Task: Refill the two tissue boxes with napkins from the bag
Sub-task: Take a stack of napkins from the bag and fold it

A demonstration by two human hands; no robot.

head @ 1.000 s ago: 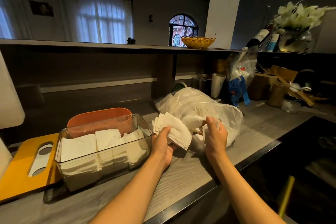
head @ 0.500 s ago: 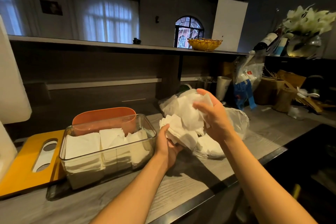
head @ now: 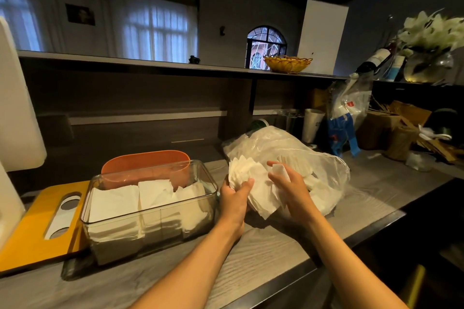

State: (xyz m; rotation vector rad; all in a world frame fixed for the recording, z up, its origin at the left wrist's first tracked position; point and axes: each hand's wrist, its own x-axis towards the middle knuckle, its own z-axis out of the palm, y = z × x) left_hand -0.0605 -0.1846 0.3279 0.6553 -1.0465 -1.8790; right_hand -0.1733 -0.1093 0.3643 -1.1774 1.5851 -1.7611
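1. Our left hand (head: 234, 197) curls its fingers round a fat bunch of white folded paper napkins (head: 253, 183), thumb on top.
2. Our right hand (head: 292, 189) pinches more napkins and lays them onto that bunch. Half a second ago it was lifted higher with a fresh handful; now it has come down to meet the left.
3. So the two handfuls are now one pile, ready to drop in, we think.
4. The clear plastic tissue box (head: 150, 211) sits just left of our hands, already holding three stacks.
5. The orange oval tissue box (head: 143, 165) stands behind it.
6. The thin see-through plastic bag (head: 313, 155) lies just behind our hands.
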